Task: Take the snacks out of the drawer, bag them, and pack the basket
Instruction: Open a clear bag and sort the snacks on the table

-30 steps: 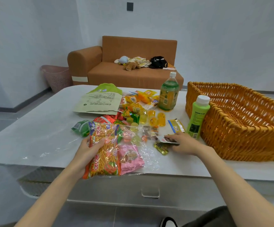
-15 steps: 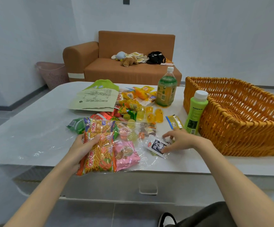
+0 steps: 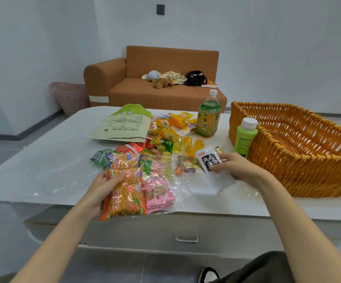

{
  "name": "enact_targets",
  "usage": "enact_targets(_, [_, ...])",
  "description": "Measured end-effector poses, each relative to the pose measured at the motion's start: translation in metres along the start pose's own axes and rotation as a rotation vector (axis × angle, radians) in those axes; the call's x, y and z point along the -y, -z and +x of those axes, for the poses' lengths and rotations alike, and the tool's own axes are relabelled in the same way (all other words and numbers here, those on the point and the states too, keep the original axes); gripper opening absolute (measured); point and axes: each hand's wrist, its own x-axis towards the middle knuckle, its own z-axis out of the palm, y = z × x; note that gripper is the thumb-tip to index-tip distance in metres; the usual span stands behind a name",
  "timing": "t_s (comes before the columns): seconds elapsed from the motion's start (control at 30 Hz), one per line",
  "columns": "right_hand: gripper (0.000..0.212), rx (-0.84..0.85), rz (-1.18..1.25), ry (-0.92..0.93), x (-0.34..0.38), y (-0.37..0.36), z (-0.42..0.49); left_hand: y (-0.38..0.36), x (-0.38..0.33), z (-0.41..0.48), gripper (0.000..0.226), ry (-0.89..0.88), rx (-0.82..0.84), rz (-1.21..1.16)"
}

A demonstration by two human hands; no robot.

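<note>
A clear plastic bag [image 3: 171, 180] lies at the table's near edge with an orange stick-snack packet [image 3: 124, 190] and a pink packet [image 3: 158, 194] inside. My left hand [image 3: 106, 184] grips the bag's left side over the orange packet. My right hand [image 3: 236, 167] pinches a white packet with a black label [image 3: 211, 162], lifted just above the table to the right of the bag. Loose snacks [image 3: 169, 135] and yellow jelly cups [image 3: 188, 147] are scattered behind the bag. The wicker basket [image 3: 300, 160] stands at the right.
A green tea bottle [image 3: 208, 117] and a small green bottle [image 3: 245, 135] stand near the basket's left side. A large pale green pouch [image 3: 124, 125] lies at the back left. The drawer front with its handle [image 3: 187, 237] is below the table edge. A sofa stands behind.
My right hand has picked the white packet off the table and raised it, turning its label up. My left hand stays on the bag.
</note>
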Motion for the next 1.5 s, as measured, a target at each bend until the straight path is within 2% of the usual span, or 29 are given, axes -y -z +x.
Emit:
enact_targets(0.13, [0.024,0.222,-0.115,-0.06,0.003,-0.013,0.001,0.002,0.001,0.001,0.068,-0.002,0.01,-0.026])
enact_targets(0.33, [0.032,0.345,-0.142,-0.089,0.01,-0.033,0.007,0.009,0.002,0.004,0.074,0.017,0.091,-0.064])
enact_targets(0.47, [0.035,0.319,0.001,-0.052,0.015,-0.044,0.014,0.007,0.004,0.004,0.068,0.015,0.178,-0.048])
enact_targets(0.53, [0.037,0.302,0.143,-0.067,0.015,-0.046,0.019,0.005,0.004,0.004,0.068,0.017,0.211,-0.047])
enact_targets(0.63, [0.029,0.308,0.237,-0.105,0.013,-0.044,0.025,0.002,0.004,0.003,0.077,0.001,0.231,-0.052])
enact_targets(0.7, [0.031,0.288,0.322,-0.151,0.011,-0.042,0.027,0.002,0.003,0.002,0.074,0.0,0.221,-0.059])
enact_targets(0.83, [0.023,0.375,0.489,-0.194,0.012,-0.049,0.025,0.004,0.004,0.006,0.099,0.021,0.227,-0.057])
enact_targets(0.93, [0.026,0.389,0.551,-0.121,0.013,-0.066,0.026,0.0,0.004,0.006,0.092,0.033,0.225,-0.077])
enact_targets(1.03, [0.033,0.298,0.597,-0.043,0.016,-0.089,0.027,-0.002,0.008,0.008,0.092,0.029,0.216,-0.117])
enact_targets(1.1, [0.034,0.217,0.47,0.064,0.018,-0.103,0.026,-0.003,0.008,0.007,0.079,0.022,0.203,-0.14])
enact_targets(1.17, [0.029,0.125,0.19,0.194,0.019,-0.108,0.023,-0.002,0.008,0.007,0.07,0.012,0.181,-0.151])
enact_targets(1.23, [0.037,0.083,0.02,0.227,0.019,-0.104,0.021,-0.001,0.007,0.006,0.067,0.005,0.171,-0.155])
enact_targets(1.33, [0.023,0.26,0.053,0.114,0.021,-0.093,0.017,0.001,0.008,0.007,0.068,0.009,0.155,-0.163])
enact_targets(1.4, [0.03,0.365,0.068,0.059,0.021,-0.09,0.015,0.002,0.01,0.009,0.071,0.022,0.146,-0.168])
enact_targets(1.5, [0.036,0.369,0.064,0.053,0.018,-0.097,0.015,0.002,0.012,0.009,0.071,0.034,0.148,-0.169])
